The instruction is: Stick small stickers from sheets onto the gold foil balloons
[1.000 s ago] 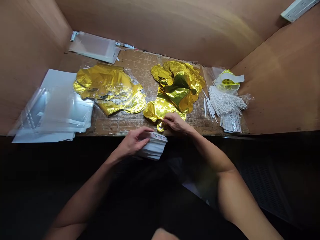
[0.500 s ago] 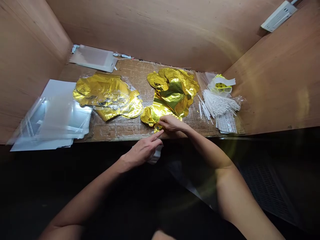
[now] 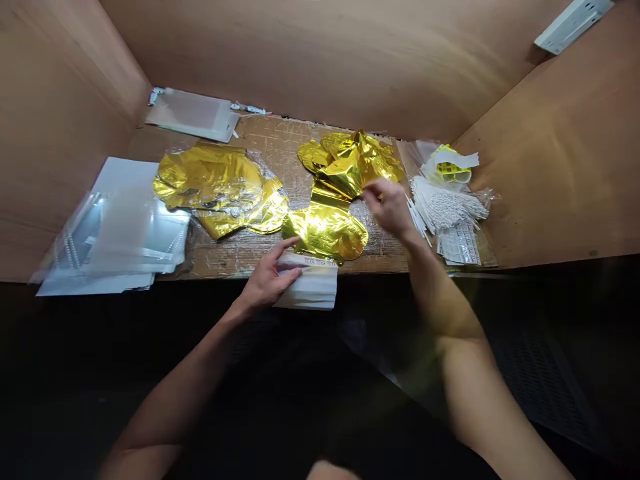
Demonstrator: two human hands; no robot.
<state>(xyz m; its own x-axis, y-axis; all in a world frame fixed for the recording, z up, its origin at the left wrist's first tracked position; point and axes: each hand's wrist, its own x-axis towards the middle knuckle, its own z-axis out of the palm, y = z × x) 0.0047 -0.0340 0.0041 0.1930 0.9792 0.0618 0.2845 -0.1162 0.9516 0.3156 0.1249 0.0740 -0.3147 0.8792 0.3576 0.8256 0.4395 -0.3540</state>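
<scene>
Two bare hands are working over a worn wooden bench (image 3: 235,260) boxed in by plywood walls (image 3: 325,67). The left hand (image 3: 267,280) is lying across the end of a white folded packet (image 3: 310,288), which has a printed strip along its top edge and is sitting at the bench's front edge. Its fingers are spread and fairly straight, with the fingertips nearly touching a gold foil balloon (image 3: 325,232), but whether they are actually clamping the packet or only pressing on it I cannot tell. That balloon is lying flat just beyond the packet and is joined by a crumpled gold band to a gold foil heap (image 3: 345,167) behind it. The right hand (image 3: 387,208) is blurred in the air above the bench, between the heap and a bundle of white sticks (image 3: 445,207), so its grip and anything in it cannot be made out. Loose white sticks are lying just beside it, with a yellow-and-white packet (image 3: 450,167) and printed sticker sheets (image 3: 460,245) flanking the bundle. Over on the left, a second gold foil pile (image 3: 215,187) is resting beside a stack of clear plastic sleeves (image 3: 133,230), while a flat plastic sheet (image 3: 193,115) is leaning near the back wall.
</scene>
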